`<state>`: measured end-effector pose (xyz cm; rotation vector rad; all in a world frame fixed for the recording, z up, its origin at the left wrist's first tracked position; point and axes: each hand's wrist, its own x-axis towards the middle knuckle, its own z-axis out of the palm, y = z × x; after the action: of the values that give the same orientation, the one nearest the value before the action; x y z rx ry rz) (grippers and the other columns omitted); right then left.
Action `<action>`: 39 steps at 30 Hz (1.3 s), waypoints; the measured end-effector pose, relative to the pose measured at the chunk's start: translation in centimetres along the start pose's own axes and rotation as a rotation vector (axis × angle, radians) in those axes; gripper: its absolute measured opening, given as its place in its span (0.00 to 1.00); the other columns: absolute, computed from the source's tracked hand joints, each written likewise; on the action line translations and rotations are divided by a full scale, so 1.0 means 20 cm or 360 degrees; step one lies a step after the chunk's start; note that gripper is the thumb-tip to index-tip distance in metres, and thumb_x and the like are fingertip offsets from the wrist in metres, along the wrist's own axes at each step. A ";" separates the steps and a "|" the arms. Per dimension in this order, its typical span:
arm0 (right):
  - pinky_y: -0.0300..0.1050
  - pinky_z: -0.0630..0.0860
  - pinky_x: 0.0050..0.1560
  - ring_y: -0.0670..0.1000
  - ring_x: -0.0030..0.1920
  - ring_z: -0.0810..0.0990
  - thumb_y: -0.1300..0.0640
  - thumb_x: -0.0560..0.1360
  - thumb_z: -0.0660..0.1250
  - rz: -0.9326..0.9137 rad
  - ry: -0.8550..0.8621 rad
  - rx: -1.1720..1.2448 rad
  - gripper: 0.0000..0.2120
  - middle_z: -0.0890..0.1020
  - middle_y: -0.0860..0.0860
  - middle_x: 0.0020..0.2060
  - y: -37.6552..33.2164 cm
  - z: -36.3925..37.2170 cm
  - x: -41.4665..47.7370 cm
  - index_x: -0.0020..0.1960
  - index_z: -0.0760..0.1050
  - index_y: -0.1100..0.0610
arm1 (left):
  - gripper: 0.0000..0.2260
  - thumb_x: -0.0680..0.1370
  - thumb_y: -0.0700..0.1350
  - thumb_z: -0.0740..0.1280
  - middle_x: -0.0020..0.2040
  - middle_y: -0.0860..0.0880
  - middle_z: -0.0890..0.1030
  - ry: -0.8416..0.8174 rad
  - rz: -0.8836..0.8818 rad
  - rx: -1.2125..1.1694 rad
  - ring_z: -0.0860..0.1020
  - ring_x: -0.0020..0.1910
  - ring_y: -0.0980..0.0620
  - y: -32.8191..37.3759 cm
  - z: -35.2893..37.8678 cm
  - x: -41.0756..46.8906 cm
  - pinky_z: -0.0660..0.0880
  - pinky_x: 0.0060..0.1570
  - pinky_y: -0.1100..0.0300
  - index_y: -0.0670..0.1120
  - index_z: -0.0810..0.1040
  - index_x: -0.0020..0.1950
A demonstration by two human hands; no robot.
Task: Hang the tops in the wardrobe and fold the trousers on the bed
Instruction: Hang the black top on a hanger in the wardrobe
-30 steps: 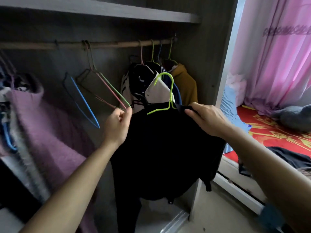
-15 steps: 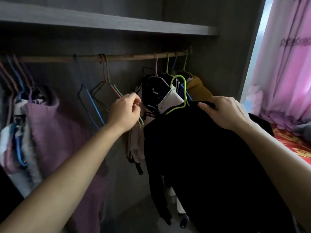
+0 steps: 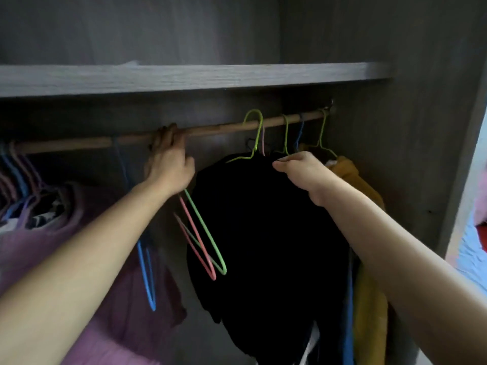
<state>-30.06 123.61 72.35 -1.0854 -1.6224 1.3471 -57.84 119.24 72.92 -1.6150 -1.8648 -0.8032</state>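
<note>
A black top (image 3: 263, 233) hangs on a lime green hanger (image 3: 254, 122) whose hook sits over the wooden wardrobe rail (image 3: 218, 129). My right hand (image 3: 303, 169) pinches the top's right shoulder just below the rail. My left hand (image 3: 168, 164) reaches up to the rail to the left of the top, its fingers curled round the necks of the empty pink and green hangers (image 3: 203, 233), which dangle tilted below it. No trousers are in view.
A mustard top (image 3: 369, 285) and other garments hang right of the black top, against the wardrobe side wall (image 3: 408, 154). An empty blue hanger (image 3: 147, 280) and pink clothes (image 3: 39, 233) hang on the left. A shelf (image 3: 184, 77) runs just above the rail. The bed's edge (image 3: 474, 246) shows far right.
Both hands rose to the rail. The lime hanger with the black top went from chest height up onto the rail. My left hand slid up the empty hangers to their necks.
</note>
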 end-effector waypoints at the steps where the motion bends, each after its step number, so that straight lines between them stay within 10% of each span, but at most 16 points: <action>1: 0.46 0.72 0.54 0.54 0.47 0.80 0.59 0.83 0.62 0.0020 -0.0021 0.0048 0.10 0.80 0.57 0.49 -0.02 0.02 0.05 0.62 0.77 0.59 | 0.29 0.77 0.43 0.65 0.79 0.42 0.56 -0.0039 -0.0023 0.0052 0.54 0.78 0.41 -0.01 0.01 0.03 0.55 0.75 0.46 0.43 0.62 0.77; 4: 0.49 0.72 0.64 0.59 0.63 0.77 0.62 0.82 0.63 0.0036 -0.0052 0.0209 0.15 0.77 0.60 0.60 -0.06 0.08 0.21 0.68 0.72 0.61 | 0.31 0.75 0.43 0.66 0.80 0.46 0.56 0.0022 -0.0076 0.0201 0.52 0.79 0.46 -0.01 0.08 0.07 0.54 0.71 0.43 0.47 0.61 0.77; 21: 0.51 0.72 0.59 0.62 0.61 0.78 0.56 0.82 0.63 -0.0945 0.0171 -0.1050 0.15 0.82 0.61 0.57 0.21 0.33 0.33 0.64 0.77 0.62 | 0.33 0.72 0.38 0.64 0.79 0.47 0.58 0.0149 -0.0048 0.0083 0.50 0.79 0.47 -0.02 0.14 0.02 0.64 0.67 0.40 0.45 0.62 0.77; 29: 0.46 0.69 0.66 0.60 0.67 0.74 0.45 0.84 0.56 -0.0524 0.0006 -0.0944 0.23 0.78 0.60 0.65 0.11 0.34 0.14 0.69 0.74 0.61 | 0.28 0.76 0.38 0.62 0.79 0.45 0.59 -0.0146 0.0080 -0.0041 0.54 0.78 0.45 -0.09 -0.07 -0.01 0.60 0.73 0.45 0.43 0.63 0.77; 34: 0.51 0.71 0.66 0.60 0.66 0.75 0.46 0.84 0.57 -0.0746 0.0338 -0.0959 0.23 0.76 0.60 0.65 0.13 0.25 -0.04 0.73 0.70 0.59 | 0.21 0.79 0.51 0.60 0.73 0.43 0.70 0.0160 0.0118 -0.0026 0.68 0.70 0.41 -0.07 -0.20 -0.29 0.66 0.64 0.45 0.45 0.72 0.70; 39: 0.46 0.70 0.49 0.56 0.63 0.73 0.40 0.83 0.56 -0.0969 0.0696 -0.1243 0.24 0.71 0.52 0.66 0.35 0.19 -0.27 0.75 0.64 0.50 | 0.23 0.81 0.53 0.59 0.76 0.42 0.65 0.0123 0.0143 -0.0190 0.62 0.75 0.41 0.02 -0.20 -0.61 0.61 0.70 0.43 0.46 0.70 0.73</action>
<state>-30.62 117.85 64.57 -1.0610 -1.9392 0.0454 -55.79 108.18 66.83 -1.7023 -1.7071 -0.9396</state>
